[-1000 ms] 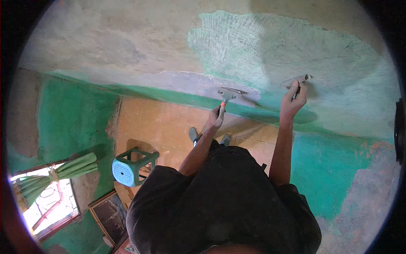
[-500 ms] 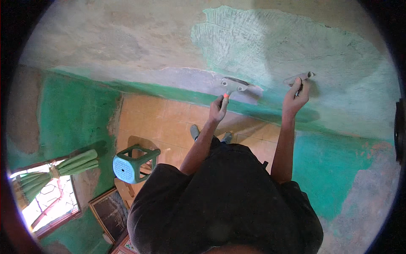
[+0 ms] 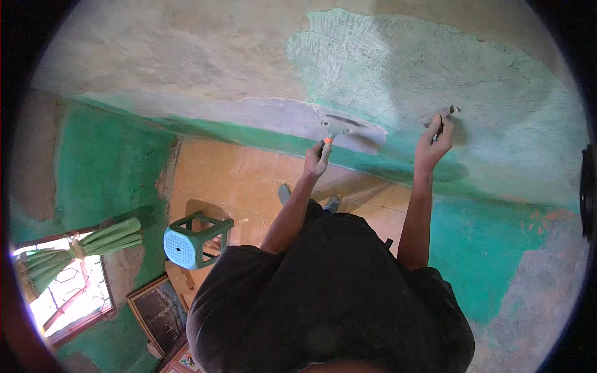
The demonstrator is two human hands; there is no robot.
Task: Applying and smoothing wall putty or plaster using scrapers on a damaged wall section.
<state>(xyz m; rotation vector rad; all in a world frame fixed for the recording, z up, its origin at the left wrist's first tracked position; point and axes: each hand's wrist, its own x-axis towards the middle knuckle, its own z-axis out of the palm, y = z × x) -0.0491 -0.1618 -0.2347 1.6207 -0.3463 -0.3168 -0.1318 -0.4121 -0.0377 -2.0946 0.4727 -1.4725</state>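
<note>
In my left hand [image 3: 318,160] is a wall scraper [image 3: 336,128]. It has a wide pale head with two round fittings, and orange shows at the handle's top. Its dark blade edge lies at a pale, skimmed patch [image 3: 267,112] of the wall, above a green strip; whether it touches is hard to tell. My right hand [image 3: 434,146] is raised farther right, closed on a grey piece with a curled, tube-like end [image 3: 452,111]. That piece is close to the wall's wet-looking greenish plaster [image 3: 348,53], and my fingers cover part of it.
The patchy wall [image 3: 155,56] spans the far side. A blue-green plastic stool [image 3: 181,248] stands on the orange tiled floor [image 3: 242,168] at left. Beyond it are a framed picture [image 3: 158,314] and a barred window [image 3: 71,289] with a tied green curtain [image 3: 112,239].
My left hand and the scraper have shifted slightly left, and the scraper head shows at a different tilt. My right hand has barely moved. The whole view has shifted a little.
</note>
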